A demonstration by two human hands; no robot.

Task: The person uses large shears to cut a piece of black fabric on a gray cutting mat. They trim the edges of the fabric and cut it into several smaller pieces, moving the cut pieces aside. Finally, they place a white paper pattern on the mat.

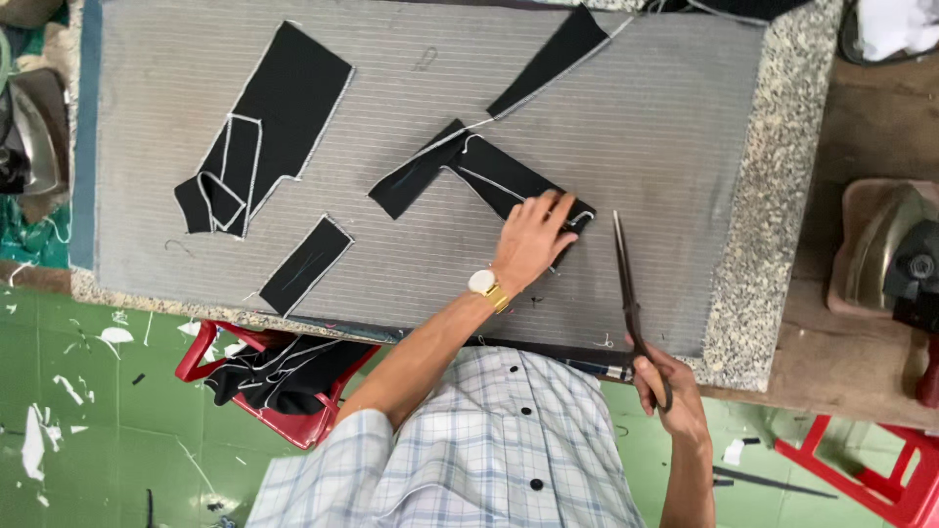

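My left hand (533, 240), with a gold wristwatch on it, lies flat on the near end of a black fabric strip (494, 179) edged in white stitching. The strip lies on a grey striped pressing pad (646, 127). A second black strip (416, 174) joins it in a V shape. A white thread runs from there to a further black piece (553, 59) near the pad's far edge. My right hand (667, 391) grips the handles of long dark scissors (626, 284). Their blades point away from me, just right of my left hand.
A large black piece with a folded corner (264, 122) and a small black rectangle (305, 264) lie on the pad's left half. A red stool (284, 376) holds more black pieces. An iron (895, 249) rests at the right, another iron (24, 137) at the left. A speckled stone edge (773, 196) borders the pad.
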